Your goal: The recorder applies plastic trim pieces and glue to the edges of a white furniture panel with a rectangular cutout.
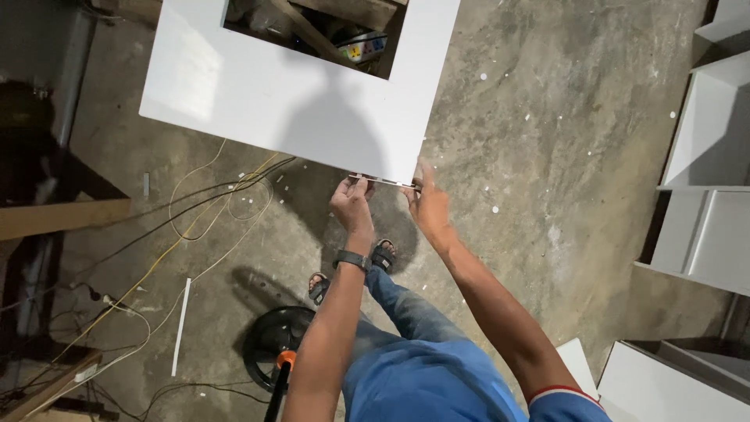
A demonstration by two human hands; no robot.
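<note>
A large white panel (258, 94) with a rectangular cut-out lies raised above the concrete floor in front of me. A thin pale strip (383, 181) runs along its near edge by the right corner. My left hand (351, 202), with a dark watch on the wrist, pinches the left end of that strip. My right hand (427, 205) presses against the panel's corner at the strip's right end. My legs in blue jeans and sandals stand below the hands.
Yellow and black cables (195, 211) trail over the floor at left. A black round tool with an orange handle (273, 355) lies by my feet. White cabinet parts (711, 148) stand at right, and wooden boards (62, 219) at left.
</note>
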